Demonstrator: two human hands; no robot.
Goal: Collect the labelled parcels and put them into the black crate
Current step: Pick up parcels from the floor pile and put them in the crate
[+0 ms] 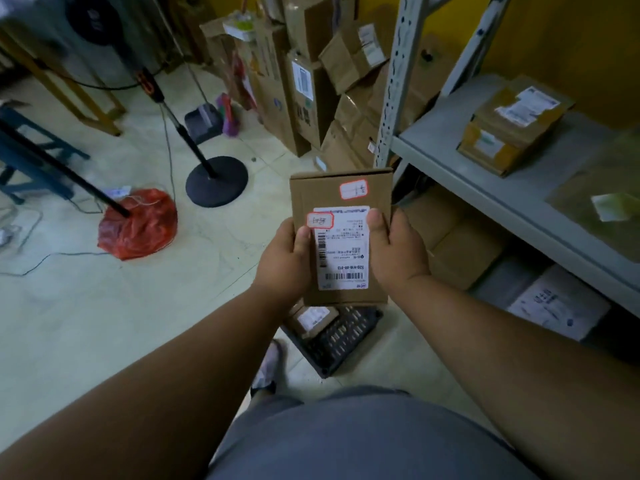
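While both hands hold the parcel (pixel 341 237), crate (pixel 341 341) below — shelf (pixel 485 188) beside.

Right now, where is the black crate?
In the head view, the black crate stands on the floor at lower centre, below the held parcel, beside the grey shelf.

Both arms stretched forward, converging at centre. Left hand (pixel 282 259) gripping parcel (pixel 341 237) at left edge, thumb across top face. Right hand (pixel 398 251) gripping right edge, thumb likewise on top. Fingers curled beneath, out of sight.
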